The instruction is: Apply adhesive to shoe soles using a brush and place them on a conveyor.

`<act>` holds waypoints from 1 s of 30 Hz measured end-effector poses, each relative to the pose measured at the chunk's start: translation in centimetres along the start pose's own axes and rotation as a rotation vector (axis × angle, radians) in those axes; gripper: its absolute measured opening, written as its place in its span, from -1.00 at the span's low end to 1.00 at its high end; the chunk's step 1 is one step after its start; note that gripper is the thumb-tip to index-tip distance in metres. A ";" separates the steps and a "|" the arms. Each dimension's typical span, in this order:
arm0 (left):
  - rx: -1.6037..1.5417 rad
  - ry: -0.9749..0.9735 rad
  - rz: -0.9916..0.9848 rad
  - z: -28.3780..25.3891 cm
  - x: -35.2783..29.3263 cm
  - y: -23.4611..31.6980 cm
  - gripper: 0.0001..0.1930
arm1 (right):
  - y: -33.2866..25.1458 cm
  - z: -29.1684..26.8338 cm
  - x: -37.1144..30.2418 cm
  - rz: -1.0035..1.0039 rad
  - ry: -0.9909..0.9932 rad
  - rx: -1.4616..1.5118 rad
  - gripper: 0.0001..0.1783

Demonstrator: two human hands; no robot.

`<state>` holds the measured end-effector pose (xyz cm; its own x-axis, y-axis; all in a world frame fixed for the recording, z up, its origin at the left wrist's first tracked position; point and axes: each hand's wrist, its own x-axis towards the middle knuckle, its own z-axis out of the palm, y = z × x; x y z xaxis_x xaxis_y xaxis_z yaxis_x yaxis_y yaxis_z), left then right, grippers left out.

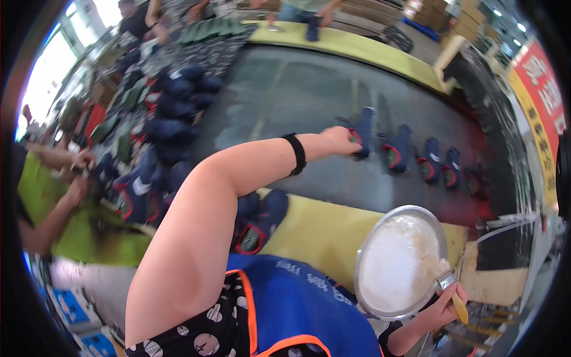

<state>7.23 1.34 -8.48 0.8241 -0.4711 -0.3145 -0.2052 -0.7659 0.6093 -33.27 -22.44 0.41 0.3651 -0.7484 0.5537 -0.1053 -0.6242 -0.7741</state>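
Observation:
My left arm reaches out over the dark conveyor belt. At its end, my left hand is closed on the near end of a navy shoe upper with red edging. My right hand, low on the right, grips a paintbrush with a yellowish handle and metal ferrule. Its bristles rest at the inner edge of a round metal basin of white paste. The basin is tilted beside my blue apron; what supports it from below is hidden.
Right of my left hand, more navy shoe uppers line the belt. A yellow ledge runs along the near side, another yellow board along the far side. Shoes are heaped at left, near a co-worker's hands. Another person stands across the belt.

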 end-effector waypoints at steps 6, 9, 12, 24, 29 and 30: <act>-0.178 0.244 -0.086 3.6 14.9 1.8 0.03 | 2.3 -3.3 2.6 0.050 0.123 -0.204 -0.90; -0.219 0.282 -0.122 5.1 18.9 1.8 0.14 | 2.4 -3.4 3.2 0.053 0.138 -0.251 -0.85; -0.176 0.329 -0.165 5.9 21.2 0.8 0.13 | 2.5 -2.3 3.6 0.016 0.126 -0.298 -0.81; -0.178 0.242 -0.231 5.5 19.9 2.5 -0.19 | 3.2 0.9 3.6 0.077 0.044 -0.253 -0.82; -0.082 0.314 -0.183 6.2 18.9 3.8 -0.34 | 3.8 0.3 3.3 0.027 0.033 -0.299 -0.81; -0.076 0.318 -0.192 6.2 18.9 4.0 -0.34 | 4.0 0.1 3.2 0.027 0.035 -0.300 -0.81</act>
<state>18.67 -13.37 -16.49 0.9690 -0.1534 -0.1936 -0.0014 -0.7870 0.6169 -32.40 -27.34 -0.97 0.3272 -0.7697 0.5482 -0.3850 -0.6384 -0.6666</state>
